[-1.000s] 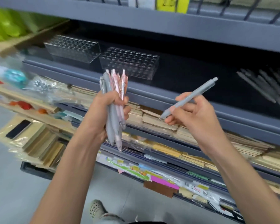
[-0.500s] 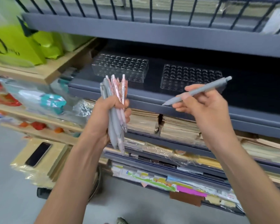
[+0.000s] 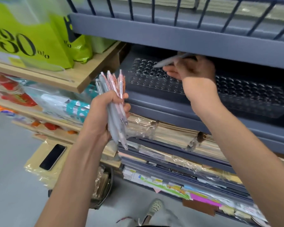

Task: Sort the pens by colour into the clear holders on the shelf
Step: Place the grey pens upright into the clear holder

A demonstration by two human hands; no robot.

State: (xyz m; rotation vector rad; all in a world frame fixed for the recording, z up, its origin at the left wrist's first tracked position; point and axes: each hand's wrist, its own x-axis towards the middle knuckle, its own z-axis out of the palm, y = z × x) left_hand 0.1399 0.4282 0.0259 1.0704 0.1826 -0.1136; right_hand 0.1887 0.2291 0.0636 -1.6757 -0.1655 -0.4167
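**Pens of grey and pink plastic (image 3: pixel 112 84): one grey pen held over a clear holder**

A single slim pale-grey plastic pen (image 3: pixel 169 61) is pinched in the fingers of the right hand (image 3: pixel 192 71). Its tip is pointed leftward and slightly down over the clear plastic holder with rows of round holes (image 3: pixel 147 82). That holder is set on the dark grey metal shelf (image 3: pixel 162 110) directly beneath the hand. The pen is not yet seated in any hole.

The step in hand is judged to be the placing of this grey pen. For the next move, the pen would need to be tipped upright and its tip lined up with one hole before being lowered.

The rest of the bunch is gripped, tips down, in the curled fingers of the left hand (image 3: pixel 102 115), below and to the left of the right hand. A second, similar clear holder (image 3: pixel 252 99) lies just right of the right wrist; no pens are seen in it.
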